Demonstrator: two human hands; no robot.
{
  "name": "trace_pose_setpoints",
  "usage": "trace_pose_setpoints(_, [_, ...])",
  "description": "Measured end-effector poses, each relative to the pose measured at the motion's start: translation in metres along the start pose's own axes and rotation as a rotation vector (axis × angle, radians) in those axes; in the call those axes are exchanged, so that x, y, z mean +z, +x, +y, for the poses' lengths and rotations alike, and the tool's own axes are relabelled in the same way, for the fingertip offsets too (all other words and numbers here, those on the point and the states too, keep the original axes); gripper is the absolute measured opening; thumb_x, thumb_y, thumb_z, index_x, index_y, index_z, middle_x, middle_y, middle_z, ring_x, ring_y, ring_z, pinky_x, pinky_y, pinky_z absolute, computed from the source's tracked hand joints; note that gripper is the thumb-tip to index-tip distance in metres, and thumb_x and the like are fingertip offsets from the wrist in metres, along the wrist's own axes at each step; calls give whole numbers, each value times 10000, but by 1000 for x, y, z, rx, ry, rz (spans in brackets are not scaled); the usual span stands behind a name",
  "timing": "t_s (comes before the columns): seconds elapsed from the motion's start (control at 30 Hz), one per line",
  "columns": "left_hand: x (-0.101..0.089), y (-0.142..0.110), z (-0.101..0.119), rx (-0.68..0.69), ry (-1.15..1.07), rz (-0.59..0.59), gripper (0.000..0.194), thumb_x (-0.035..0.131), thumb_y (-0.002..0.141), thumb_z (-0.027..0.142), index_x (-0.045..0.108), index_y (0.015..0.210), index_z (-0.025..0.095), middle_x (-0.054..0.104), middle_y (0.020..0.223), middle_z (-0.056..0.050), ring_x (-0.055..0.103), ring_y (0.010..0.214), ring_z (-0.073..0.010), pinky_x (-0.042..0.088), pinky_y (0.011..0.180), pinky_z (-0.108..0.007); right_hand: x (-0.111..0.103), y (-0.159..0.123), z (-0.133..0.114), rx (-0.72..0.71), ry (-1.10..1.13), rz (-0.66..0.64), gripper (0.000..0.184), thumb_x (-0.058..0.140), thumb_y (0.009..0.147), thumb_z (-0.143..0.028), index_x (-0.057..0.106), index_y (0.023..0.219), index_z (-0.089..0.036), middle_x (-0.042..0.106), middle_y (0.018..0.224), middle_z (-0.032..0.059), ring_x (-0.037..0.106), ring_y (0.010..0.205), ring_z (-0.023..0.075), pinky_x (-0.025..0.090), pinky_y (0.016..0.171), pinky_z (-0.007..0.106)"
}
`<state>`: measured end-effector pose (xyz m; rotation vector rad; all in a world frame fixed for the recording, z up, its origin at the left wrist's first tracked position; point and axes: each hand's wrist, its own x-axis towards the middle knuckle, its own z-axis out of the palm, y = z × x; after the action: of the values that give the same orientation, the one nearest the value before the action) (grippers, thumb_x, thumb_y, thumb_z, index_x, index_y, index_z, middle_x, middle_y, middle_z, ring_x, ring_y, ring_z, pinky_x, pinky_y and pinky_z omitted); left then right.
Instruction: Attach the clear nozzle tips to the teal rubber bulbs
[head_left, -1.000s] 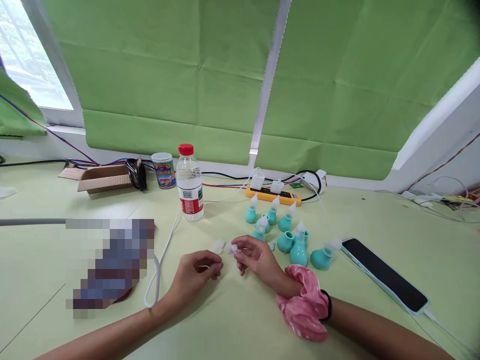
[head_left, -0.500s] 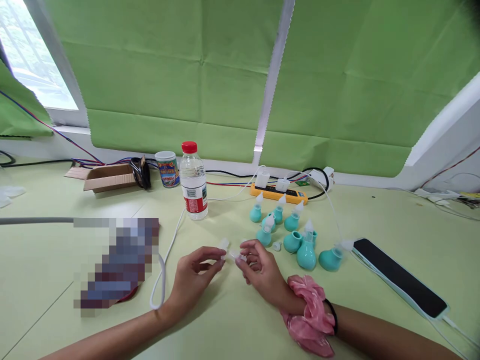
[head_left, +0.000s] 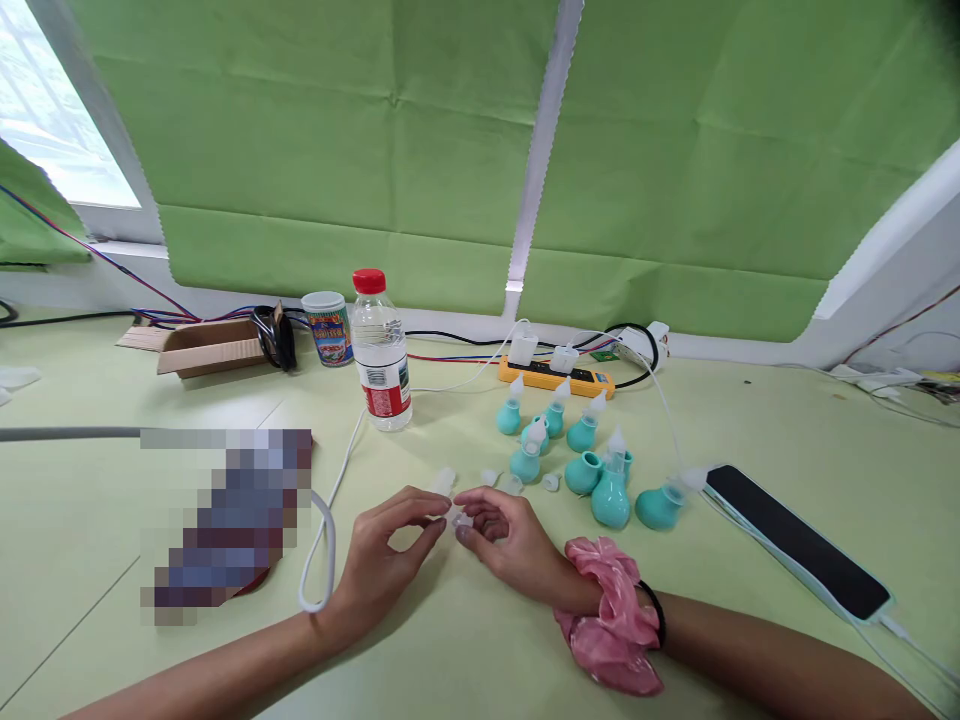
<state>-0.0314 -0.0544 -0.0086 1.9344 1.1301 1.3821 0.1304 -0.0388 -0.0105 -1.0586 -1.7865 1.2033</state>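
Note:
Low over the pale green table [head_left: 480, 650], my left hand [head_left: 382, 560] and my right hand [head_left: 506, 540] meet fingertip to fingertip. Both pinch a small clear plastic tip [head_left: 457, 518] between them. A pink scrunchie [head_left: 611, 625] and a black band sit on my right wrist. Just beyond my fingers lie loose clear tips [head_left: 444, 480], and to the right stand several teal rubber bulbs [head_left: 611, 495], some fitted with clear nozzles.
A water bottle with a red cap [head_left: 380, 350], a printed can [head_left: 327, 328] and an open cardboard box [head_left: 206, 348] stand at the back. An orange power strip [head_left: 555, 378] with chargers lies behind the bulbs. A phone [head_left: 795, 540] charges at right; a white cable [head_left: 322, 540] loops at left.
My two hands have drawn closer together and a little nearer to me, so that the clear piece now sits pinched between both sets of fingertips. The view has shifted slightly.

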Motion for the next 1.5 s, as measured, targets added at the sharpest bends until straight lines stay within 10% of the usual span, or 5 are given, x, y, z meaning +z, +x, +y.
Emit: trace_pose_setpoints(1.5, [-1,-5,-2,191,561,-113,347,480,757,163,464,1097,231,603,1035,-30,477,1059,-196,254,975,-465,3,1,2,24,297,50,245,509,758,-407,446,776,-170,451,574,-42,463,497,74,365,451,183])
